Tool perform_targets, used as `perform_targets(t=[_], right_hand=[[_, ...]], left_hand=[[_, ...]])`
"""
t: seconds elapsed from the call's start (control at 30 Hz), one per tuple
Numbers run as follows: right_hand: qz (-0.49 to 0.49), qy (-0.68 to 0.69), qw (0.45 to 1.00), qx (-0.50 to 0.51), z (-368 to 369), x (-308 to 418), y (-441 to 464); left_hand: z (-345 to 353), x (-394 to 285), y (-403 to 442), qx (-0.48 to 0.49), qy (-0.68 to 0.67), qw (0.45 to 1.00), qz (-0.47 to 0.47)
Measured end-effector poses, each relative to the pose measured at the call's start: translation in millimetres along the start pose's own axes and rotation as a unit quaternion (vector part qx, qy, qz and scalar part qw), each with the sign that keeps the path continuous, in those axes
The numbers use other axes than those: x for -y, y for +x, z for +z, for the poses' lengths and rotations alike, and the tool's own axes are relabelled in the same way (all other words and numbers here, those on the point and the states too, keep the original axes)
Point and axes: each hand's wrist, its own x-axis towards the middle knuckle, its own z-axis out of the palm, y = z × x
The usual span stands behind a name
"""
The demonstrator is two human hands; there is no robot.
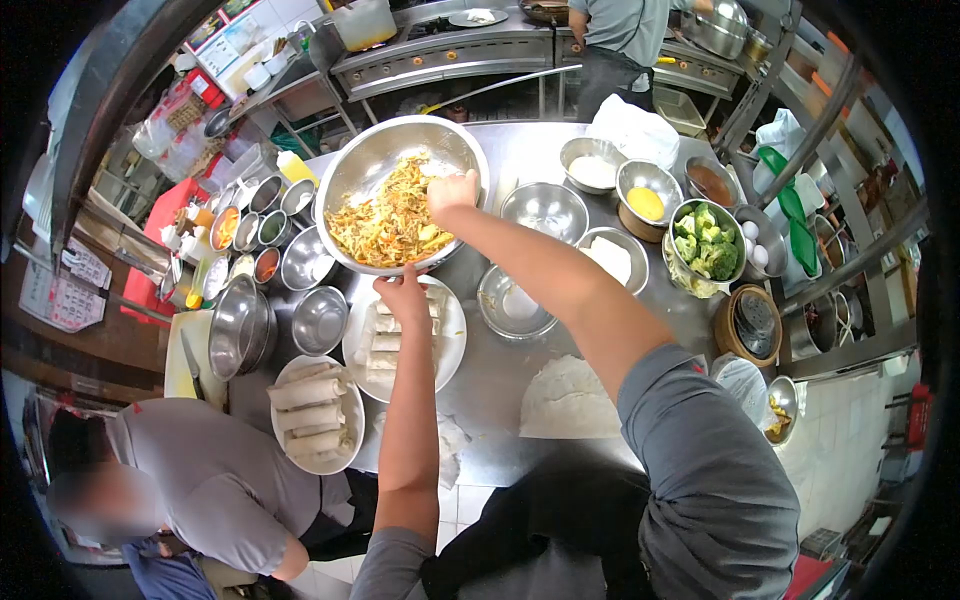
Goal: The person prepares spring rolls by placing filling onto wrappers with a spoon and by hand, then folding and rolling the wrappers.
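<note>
A large metal bowl point(345, 165) of shredded, yellow-orange filling point(385, 222) is tilted towards me. My left hand point(403, 294) grips its near rim from below. Inside the bowl, at the right edge of the filling, my right hand point(453, 193) is closed; whatever it holds is hidden. Under my left forearm lies a white plate point(450, 350) with pale rolls point(388, 343) on it. A second plate point(351, 405) of rolls point(312, 408) sits to its left. A pale round sheet point(570, 402) lies near the front edge of the steel table point(480, 400).
Right of the big bowl stand several metal bowls, with yellow liquid point(646, 204), broccoli point(706, 243) and eggs point(757, 245). A knife point(190, 362) lies on a board at left. One person point(210, 470) is at lower left, another point(622, 45) at the stoves.
</note>
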Motion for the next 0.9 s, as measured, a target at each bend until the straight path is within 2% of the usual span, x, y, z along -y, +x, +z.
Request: perform_targets(t=[0.07,0.27,0.37,0.47,0.57,0.77,0.9], right_hand=[[0.004,0.021,1.000,-0.023,3,4,-3],[-0.068,0.026,0.997,-0.021,-3,-6,-4],[-0.030,0.088,0.996,-0.007,6,-12,-3],[0.058,0.140,0.988,0.022,8,-16,12],[0.098,0.169,0.981,0.023,-6,-19,14],[0.138,0.212,0.965,0.068,-14,-24,18],[0.133,0.250,0.956,0.073,-27,-29,9]], left_hand=[[1,1,-1,0.000,0.009,1.000,-0.004],[6,0,-4,-0.001,-0.011,1.000,0.013],[7,16,5,-0.030,-0.011,0.999,0.025],[5,11,0,-0.014,-0.015,0.999,0.027],[4,14,2,-0.011,-0.008,1.000,0.028],[-2,18,2,0.004,-0.017,0.999,0.038],[-11,-2,-15,0.035,0.003,0.999,-0.003]])
